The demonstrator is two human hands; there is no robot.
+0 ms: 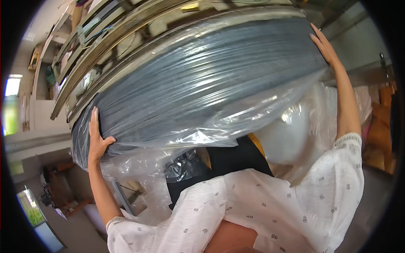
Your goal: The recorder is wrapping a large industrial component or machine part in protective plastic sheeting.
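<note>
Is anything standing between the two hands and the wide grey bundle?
Only clear plastic seems to: it is drawn over the grey bundle and appears to lie under the left hand at the left end. At the right end, nothing solid shows before the right hand; whether plastic lies under it is unclear.

Far left: bright rectangular window (pixel 13 86), green beyond; pale plain wall (pixel 44 116) beside it. Lower left: second bright opening (pixel 30 206). Upper right: dimmer greyish wall (pixel 357 33).
</note>
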